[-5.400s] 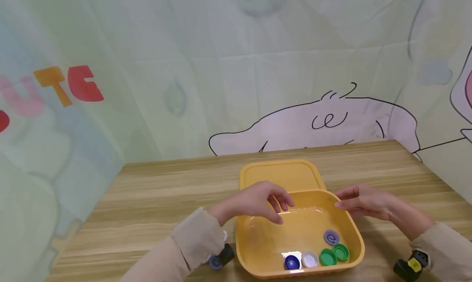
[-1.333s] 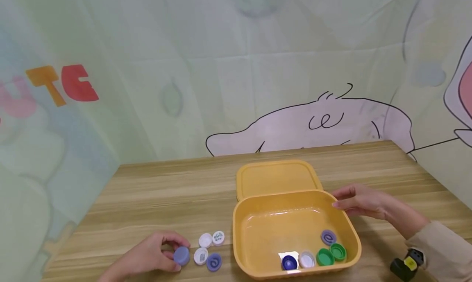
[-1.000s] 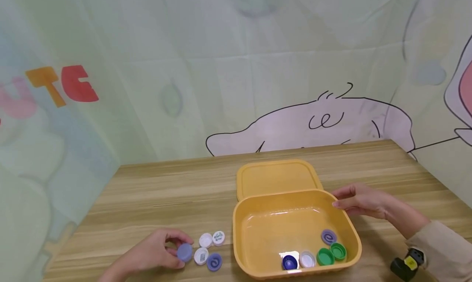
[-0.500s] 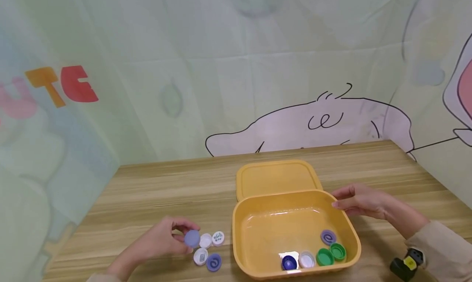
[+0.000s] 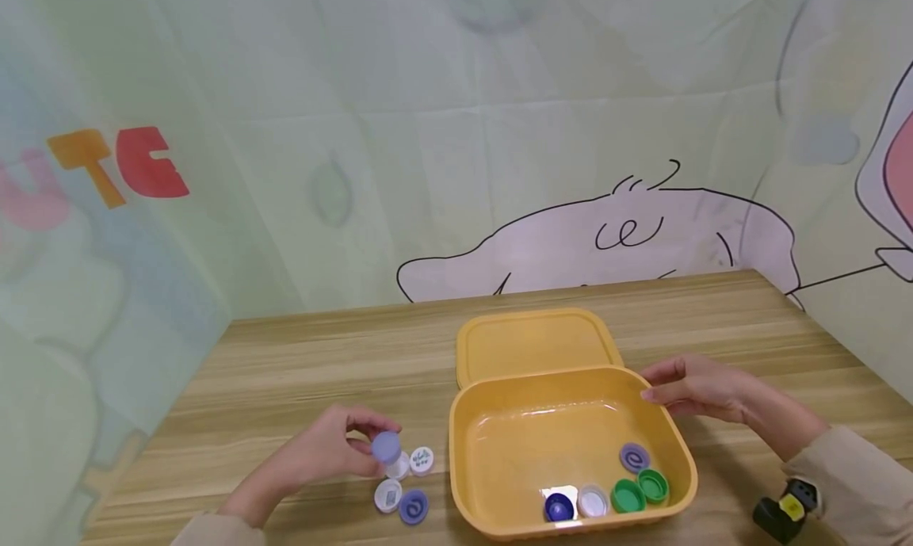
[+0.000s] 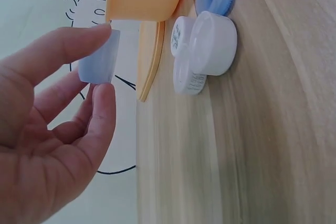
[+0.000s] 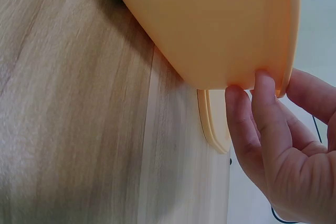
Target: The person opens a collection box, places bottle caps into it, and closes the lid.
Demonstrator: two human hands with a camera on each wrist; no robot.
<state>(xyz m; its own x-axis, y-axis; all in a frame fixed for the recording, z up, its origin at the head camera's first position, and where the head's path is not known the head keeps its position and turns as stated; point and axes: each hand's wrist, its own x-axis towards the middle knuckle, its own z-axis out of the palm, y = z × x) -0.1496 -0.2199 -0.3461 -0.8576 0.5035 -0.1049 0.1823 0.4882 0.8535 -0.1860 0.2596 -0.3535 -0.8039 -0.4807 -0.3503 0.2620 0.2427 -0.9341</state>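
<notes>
Between thumb and fingers, my left hand (image 5: pixel 330 444) pinches a blue-purple bottle cap (image 5: pixel 386 448), held above the table. In the left wrist view that cap (image 6: pixel 98 60) is clear of the wood. Below and beside it lie three white caps, among them a printed one (image 5: pixel 422 460) and one with a square mark (image 5: pixel 388 496), plus a purple cap (image 5: pixel 414 507). My right hand (image 5: pixel 702 389) holds the far right corner of a yellow plastic box (image 5: pixel 467 419). In the right wrist view its fingers (image 7: pixel 269 111) press the outer wall, the thumb at the rim.
Inside the box sit a dark blue cap (image 5: pixel 559 507), a white cap (image 5: pixel 593 501), two green caps (image 5: pixel 628 496) and a purple cap (image 5: pixel 634 457). A yellow lid (image 5: pixel 538 344) lies behind the box on the wooden table (image 5: pixel 307 372). A printed curtain (image 5: pixel 357 134) hangs behind.
My left hand came away from over the box to the caps at left, took hold of the blue-purple cap, then raised it and moved rightward. My right hand stays on the box.
</notes>
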